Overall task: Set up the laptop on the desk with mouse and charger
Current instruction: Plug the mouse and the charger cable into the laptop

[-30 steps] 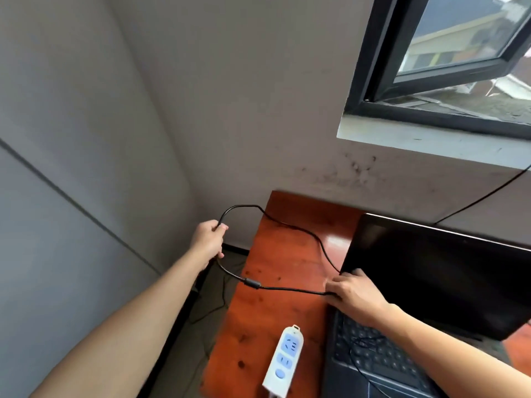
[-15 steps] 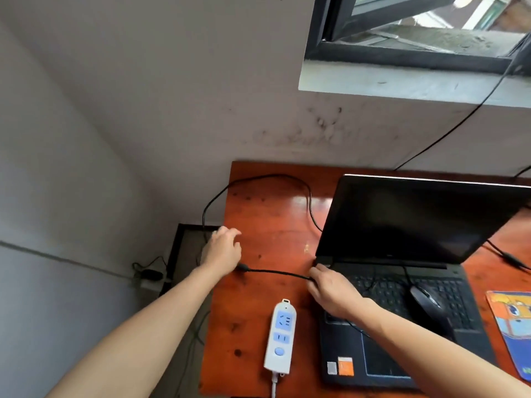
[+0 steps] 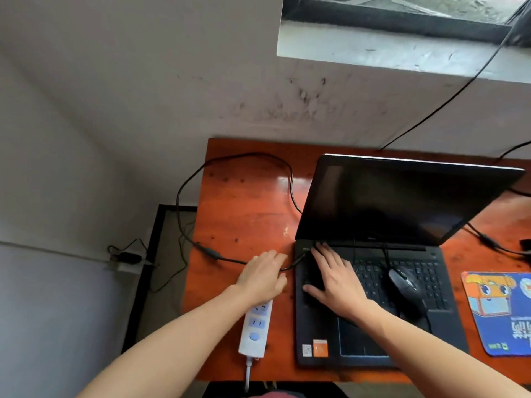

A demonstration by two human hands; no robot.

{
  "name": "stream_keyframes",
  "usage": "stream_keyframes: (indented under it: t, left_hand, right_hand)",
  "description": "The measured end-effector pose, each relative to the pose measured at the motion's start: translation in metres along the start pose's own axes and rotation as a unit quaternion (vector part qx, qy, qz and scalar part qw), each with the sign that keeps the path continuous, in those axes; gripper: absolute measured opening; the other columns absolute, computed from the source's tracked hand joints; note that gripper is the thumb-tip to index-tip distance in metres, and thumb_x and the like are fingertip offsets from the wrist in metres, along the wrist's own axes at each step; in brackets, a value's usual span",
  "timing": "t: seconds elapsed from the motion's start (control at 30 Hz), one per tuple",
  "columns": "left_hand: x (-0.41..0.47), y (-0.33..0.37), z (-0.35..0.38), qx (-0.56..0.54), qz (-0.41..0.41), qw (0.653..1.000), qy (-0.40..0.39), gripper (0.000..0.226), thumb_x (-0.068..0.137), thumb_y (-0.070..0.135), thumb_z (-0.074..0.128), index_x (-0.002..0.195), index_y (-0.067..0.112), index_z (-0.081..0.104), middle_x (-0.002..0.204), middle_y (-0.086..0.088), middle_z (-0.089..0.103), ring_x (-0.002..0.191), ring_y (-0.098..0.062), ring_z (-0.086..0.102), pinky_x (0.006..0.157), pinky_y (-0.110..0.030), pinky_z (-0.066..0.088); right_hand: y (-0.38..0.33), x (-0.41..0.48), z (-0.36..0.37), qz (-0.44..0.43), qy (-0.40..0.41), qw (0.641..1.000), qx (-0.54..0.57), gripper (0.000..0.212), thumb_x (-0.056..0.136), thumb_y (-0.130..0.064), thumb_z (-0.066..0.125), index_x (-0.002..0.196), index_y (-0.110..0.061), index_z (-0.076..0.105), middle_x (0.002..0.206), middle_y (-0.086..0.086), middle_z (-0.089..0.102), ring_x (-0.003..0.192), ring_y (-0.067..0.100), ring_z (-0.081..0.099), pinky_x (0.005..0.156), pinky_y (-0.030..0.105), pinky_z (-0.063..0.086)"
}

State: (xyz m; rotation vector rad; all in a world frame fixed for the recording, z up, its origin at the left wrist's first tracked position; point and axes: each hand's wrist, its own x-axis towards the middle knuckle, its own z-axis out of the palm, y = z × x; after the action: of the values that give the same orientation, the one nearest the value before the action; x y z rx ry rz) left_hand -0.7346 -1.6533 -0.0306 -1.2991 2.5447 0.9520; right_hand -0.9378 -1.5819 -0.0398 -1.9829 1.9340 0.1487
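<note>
An open black laptop (image 3: 402,202) with a dark screen stands on the red-brown desk (image 3: 244,219). A black mouse (image 3: 403,282) lies on its keyboard, its thin cord trailing over the keys. The black charger cable (image 3: 212,254) loops over the desk's left edge and runs to the laptop's left side. My left hand (image 3: 263,278) lies palm down on that cable, just left of the laptop, fingers closed around it. My right hand (image 3: 333,278) rests flat on the left part of the keyboard with fingers spread.
A white power strip (image 3: 254,331) lies just below my left hand near the front edge. A blue cartoon mouse pad (image 3: 502,311) sits right of the laptop. More black cables (image 3: 488,242) cross the desk's right end. The wall and window sill (image 3: 402,56) stand behind.
The view has tilted down onto the desk. My left hand slid right along the cable toward the laptop. My right hand moved from the laptop's left edge onto the keyboard and flattened out.
</note>
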Motion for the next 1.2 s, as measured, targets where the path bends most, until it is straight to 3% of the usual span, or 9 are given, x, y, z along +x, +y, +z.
stream_keyframes:
  t: [0.1, 0.27, 0.43, 0.67, 0.87, 1.2]
  left_hand:
    - [0.022, 0.017, 0.005, -0.122, -0.063, 0.99, -0.023, 0.041, 0.092, 0.042, 0.049, 0.128, 0.023, 0.053, 0.12, -0.008, 0.065, 0.113, -0.03, 0.057, 0.09, -0.04, 0.047]
    - [0.024, 0.003, 0.008, -0.096, -0.105, 0.99, -0.007, 0.034, 0.091, 0.048, 0.049, 0.118, 0.031, 0.062, 0.117, -0.002, 0.068, 0.114, -0.027, 0.057, 0.087, -0.037, 0.043]
    - [0.015, -0.014, 0.008, -0.084, -0.128, 0.988, -0.002, 0.022, 0.093, 0.03, 0.052, 0.111, 0.023, 0.063, 0.111, -0.004, 0.065, 0.107, -0.031, 0.058, 0.085, -0.038, 0.046]
    - [0.028, -0.007, 0.012, -0.073, -0.071, 0.995, 0.023, 0.03, 0.091, 0.01, 0.05, 0.117, 0.016, 0.062, 0.109, -0.006, 0.05, 0.101, -0.031, 0.054, 0.087, -0.045, 0.045]
    - [0.033, -0.009, 0.019, -0.054, -0.038, 0.996, 0.065, 0.032, 0.09, 0.01, 0.051, 0.117, 0.019, 0.064, 0.102, -0.004, 0.05, 0.101, -0.023, 0.046, 0.087, -0.035, 0.038]
    - [0.029, -0.016, 0.014, -0.024, 0.029, 0.997, 0.064, 0.032, 0.092, 0.009, 0.05, 0.118, 0.02, 0.064, 0.099, -0.006, 0.05, 0.095, -0.024, 0.047, 0.082, -0.036, 0.039]
  right_hand:
    - [0.008, -0.003, 0.003, -0.018, 0.022, 0.999, -0.019, 0.09, 0.083, -0.069, 0.045, 0.151, -0.012, 0.029, 0.159, 0.005, 0.026, 0.149, 0.018, 0.018, 0.115, 0.037, 0.026]
    - [0.015, -0.004, 0.008, -0.029, 0.037, 0.998, -0.037, 0.087, 0.085, -0.071, 0.039, 0.149, -0.012, 0.034, 0.158, 0.005, 0.029, 0.148, 0.018, 0.02, 0.114, 0.041, 0.027]
    - [0.007, 0.0, 0.013, -0.027, 0.05, 0.998, -0.035, 0.083, 0.085, -0.068, 0.04, 0.147, -0.012, 0.037, 0.158, 0.009, 0.028, 0.149, 0.022, 0.017, 0.116, 0.044, 0.023]
    - [-0.006, 0.009, 0.027, -0.013, 0.047, 0.998, -0.032, 0.085, 0.089, -0.07, 0.03, 0.15, -0.011, 0.03, 0.161, 0.009, 0.018, 0.15, 0.022, 0.007, 0.12, 0.046, 0.013]
    - [-0.002, 0.01, 0.037, -0.011, 0.072, 0.997, -0.024, 0.082, 0.09, -0.068, 0.033, 0.15, -0.012, 0.032, 0.16, 0.009, 0.023, 0.15, 0.022, 0.011, 0.119, 0.047, 0.014]
    - [0.0, 0.011, 0.046, -0.012, 0.11, 0.994, -0.015, 0.071, 0.095, -0.06, 0.033, 0.148, -0.013, 0.036, 0.159, 0.008, 0.025, 0.15, 0.021, 0.013, 0.118, 0.048, 0.019]
